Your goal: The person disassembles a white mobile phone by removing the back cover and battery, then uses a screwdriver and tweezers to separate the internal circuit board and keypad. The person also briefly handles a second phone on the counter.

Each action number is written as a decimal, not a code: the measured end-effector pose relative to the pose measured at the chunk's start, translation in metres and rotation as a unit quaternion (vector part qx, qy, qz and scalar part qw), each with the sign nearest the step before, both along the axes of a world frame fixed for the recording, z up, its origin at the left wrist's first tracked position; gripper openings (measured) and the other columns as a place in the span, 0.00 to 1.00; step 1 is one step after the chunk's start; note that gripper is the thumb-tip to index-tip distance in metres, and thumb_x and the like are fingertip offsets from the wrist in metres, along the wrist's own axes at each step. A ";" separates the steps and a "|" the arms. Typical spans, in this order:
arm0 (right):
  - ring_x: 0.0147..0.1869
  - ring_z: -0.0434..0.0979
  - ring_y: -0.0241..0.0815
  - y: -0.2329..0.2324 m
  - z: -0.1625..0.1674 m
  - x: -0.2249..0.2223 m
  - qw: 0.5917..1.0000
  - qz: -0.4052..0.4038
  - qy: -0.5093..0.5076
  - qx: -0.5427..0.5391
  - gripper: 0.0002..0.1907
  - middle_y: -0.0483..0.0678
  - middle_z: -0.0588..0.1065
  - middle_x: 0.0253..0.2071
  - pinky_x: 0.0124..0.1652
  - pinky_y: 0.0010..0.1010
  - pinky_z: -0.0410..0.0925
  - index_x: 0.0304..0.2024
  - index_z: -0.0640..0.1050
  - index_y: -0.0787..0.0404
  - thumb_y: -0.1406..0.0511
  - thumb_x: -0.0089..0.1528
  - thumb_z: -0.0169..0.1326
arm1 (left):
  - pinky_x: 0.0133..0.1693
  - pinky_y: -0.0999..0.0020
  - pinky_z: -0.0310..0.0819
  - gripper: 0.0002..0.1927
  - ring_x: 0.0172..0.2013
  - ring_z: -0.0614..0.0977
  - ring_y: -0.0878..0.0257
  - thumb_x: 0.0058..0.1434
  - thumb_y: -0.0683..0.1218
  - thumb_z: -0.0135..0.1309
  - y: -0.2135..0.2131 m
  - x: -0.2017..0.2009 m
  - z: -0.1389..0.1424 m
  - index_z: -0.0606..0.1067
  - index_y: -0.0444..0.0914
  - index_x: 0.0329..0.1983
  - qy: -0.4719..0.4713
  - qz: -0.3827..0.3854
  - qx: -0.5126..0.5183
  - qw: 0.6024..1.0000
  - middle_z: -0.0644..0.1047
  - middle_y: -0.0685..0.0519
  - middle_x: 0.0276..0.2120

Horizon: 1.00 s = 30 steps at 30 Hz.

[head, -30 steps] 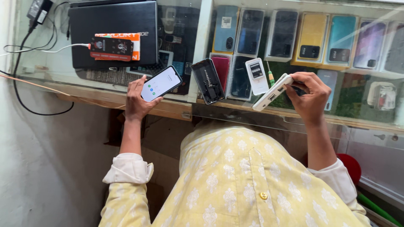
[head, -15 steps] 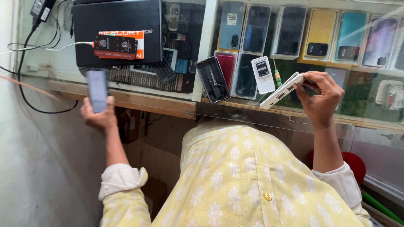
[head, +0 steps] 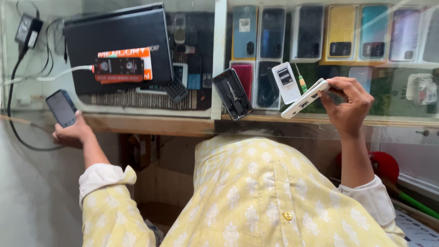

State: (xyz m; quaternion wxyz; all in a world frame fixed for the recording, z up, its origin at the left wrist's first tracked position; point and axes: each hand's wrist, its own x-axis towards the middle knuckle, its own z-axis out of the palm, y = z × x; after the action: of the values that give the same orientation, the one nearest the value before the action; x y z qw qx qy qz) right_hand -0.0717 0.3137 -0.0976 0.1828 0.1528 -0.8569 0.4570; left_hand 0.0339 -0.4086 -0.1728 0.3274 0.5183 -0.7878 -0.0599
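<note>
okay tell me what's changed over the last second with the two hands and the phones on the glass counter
The left hand carried the dark smartphone from the middle of the glass counter out to its far left edge, with the lit screen now looking dark. The right hand kept its grip on the white phone in the same spot. The black phone, small white device and laptop lie as before.
</note>
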 end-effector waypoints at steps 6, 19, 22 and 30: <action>0.50 0.84 0.42 -0.018 0.010 0.002 1.000 -0.027 0.004 0.008 0.11 0.54 0.80 0.49 0.50 0.29 0.79 0.48 0.81 0.68 0.69 0.67 0.67 | 0.46 0.41 0.70 0.32 0.47 0.73 0.38 0.42 0.59 0.81 -0.012 -0.030 0.017 0.78 0.36 0.38 0.017 0.034 0.017 0.999 0.76 0.41 0.43; 0.47 0.84 0.44 -0.026 0.028 -0.006 0.997 -0.060 0.034 0.026 0.15 0.50 0.80 0.46 0.47 0.31 0.77 0.46 0.81 0.63 0.69 0.57 0.67 | 0.51 0.49 0.74 0.41 0.50 0.77 0.43 0.47 0.50 0.83 -0.015 -0.055 0.036 0.72 0.35 0.59 0.128 -0.042 0.032 0.990 0.77 0.41 0.51; 0.48 0.83 0.45 -0.023 0.030 -0.011 0.996 -0.053 0.054 0.041 0.16 0.50 0.80 0.45 0.46 0.31 0.76 0.45 0.81 0.62 0.68 0.55 0.68 | 0.49 0.51 0.76 0.40 0.50 0.77 0.44 0.49 0.49 0.79 -0.014 -0.045 0.043 0.71 0.35 0.61 0.142 -0.031 0.073 0.987 0.74 0.40 0.52; 0.49 0.84 0.45 -0.015 0.040 -0.024 0.996 -0.021 0.072 0.047 0.17 0.48 0.81 0.46 0.48 0.31 0.76 0.47 0.81 0.60 0.68 0.55 0.68 | 0.50 0.51 0.77 0.33 0.49 0.80 0.47 0.57 0.56 0.60 0.089 -0.046 0.025 0.71 0.35 0.63 0.232 -0.174 -0.020 0.957 0.77 0.40 0.52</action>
State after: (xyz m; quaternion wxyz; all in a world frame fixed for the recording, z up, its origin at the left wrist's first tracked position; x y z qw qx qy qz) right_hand -0.0958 0.2984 -0.0581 0.2458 0.1756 -0.8652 0.4003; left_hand -0.0123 -0.3191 -0.1475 0.4961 0.3384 -0.7690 -0.2189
